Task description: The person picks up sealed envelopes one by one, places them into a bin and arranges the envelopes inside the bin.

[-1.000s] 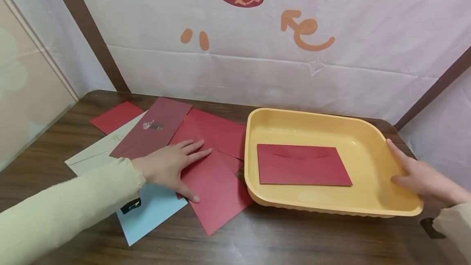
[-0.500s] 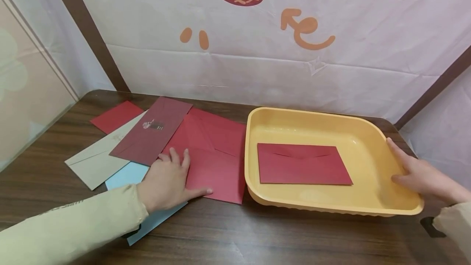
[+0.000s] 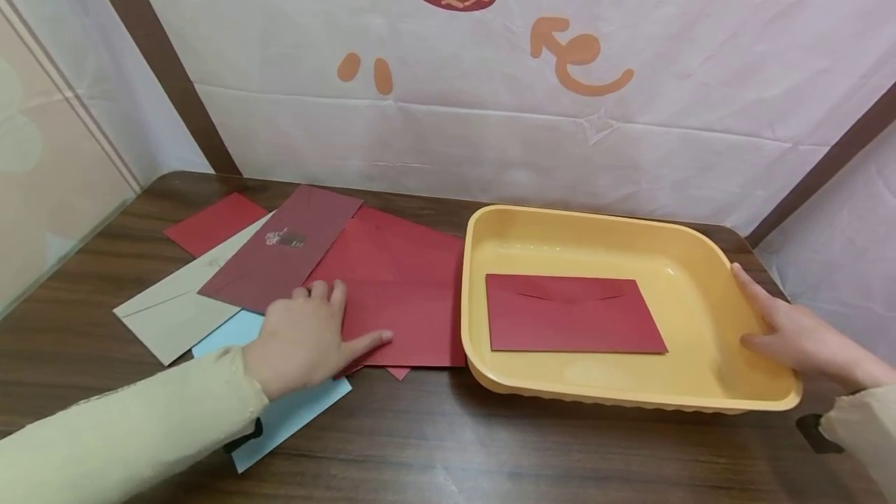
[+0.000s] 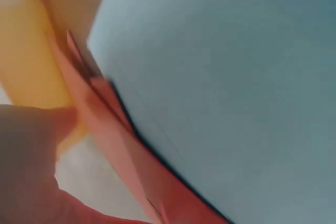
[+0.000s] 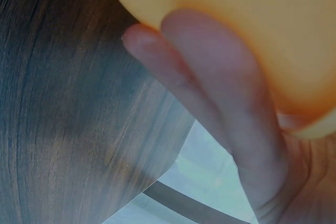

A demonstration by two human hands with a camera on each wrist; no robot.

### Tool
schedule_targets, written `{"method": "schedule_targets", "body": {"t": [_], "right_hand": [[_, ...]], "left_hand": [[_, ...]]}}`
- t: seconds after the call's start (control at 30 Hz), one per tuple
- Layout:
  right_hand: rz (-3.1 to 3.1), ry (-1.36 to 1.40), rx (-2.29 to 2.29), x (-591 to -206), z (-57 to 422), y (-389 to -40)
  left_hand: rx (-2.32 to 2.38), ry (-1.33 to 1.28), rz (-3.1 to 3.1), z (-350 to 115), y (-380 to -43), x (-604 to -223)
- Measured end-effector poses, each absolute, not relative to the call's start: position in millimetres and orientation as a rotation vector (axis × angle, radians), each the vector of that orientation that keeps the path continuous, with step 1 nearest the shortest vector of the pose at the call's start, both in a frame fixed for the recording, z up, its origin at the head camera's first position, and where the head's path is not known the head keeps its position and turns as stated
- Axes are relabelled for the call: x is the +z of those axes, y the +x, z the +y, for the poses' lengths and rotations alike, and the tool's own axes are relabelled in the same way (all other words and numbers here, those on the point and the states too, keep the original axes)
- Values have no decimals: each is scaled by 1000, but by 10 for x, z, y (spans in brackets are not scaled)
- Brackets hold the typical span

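Head view: the pinkish-red envelope [image 3: 409, 325] no longer juts a corner toward the person; its near edge now runs straight along the desk [image 3: 420, 457], its right end reaching the side of the yellow tray [image 3: 595, 236]. The left hand [image 3: 294, 341] sits further left than a second ago, thumb stretched over the envelope — so this sheet seems to be the one in hand, better placed for handling than when aslant. Whether the left grip pinches it or only presses it, I cannot tell. The right hand [image 3: 784, 325] stays on the tray's right end, and the tray holds one dark red envelope [image 3: 574, 313], lying flat.

Around the work, a maroon envelope [image 3: 283, 243] and a beige envelope [image 3: 175, 294] overlap on the left, a bright red envelope [image 3: 217, 225] behind them. A blue envelope [image 3: 294, 418] lies partly under the left forearm. The tray's raised wall stands in the way of any sideways slide.

Left wrist view: a pale blue surface fills most of it, red paper edges beside it — the thumb shows, the other fingers do not.

Right wrist view: fingers close against the tray, a narrow grip on its rim.
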State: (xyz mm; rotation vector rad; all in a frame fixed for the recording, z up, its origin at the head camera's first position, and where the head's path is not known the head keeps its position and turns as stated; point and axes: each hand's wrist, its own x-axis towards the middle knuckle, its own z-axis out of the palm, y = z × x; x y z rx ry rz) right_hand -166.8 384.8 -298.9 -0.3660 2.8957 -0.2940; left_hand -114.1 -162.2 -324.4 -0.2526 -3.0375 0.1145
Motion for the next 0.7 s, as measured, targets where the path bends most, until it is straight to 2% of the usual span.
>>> {"method": "schedule_targets", "body": {"t": [0.23, 0.7], "right_hand": [[2919, -401, -292, -2986, 3874, -1655], [2893, -374, -311, -2969, 3820, -1649]], "left_hand": [[-39, -200, -3066, -1839, -1178, -3208], [-288, -42, -3262, -1973, -1398, -3133]]}}
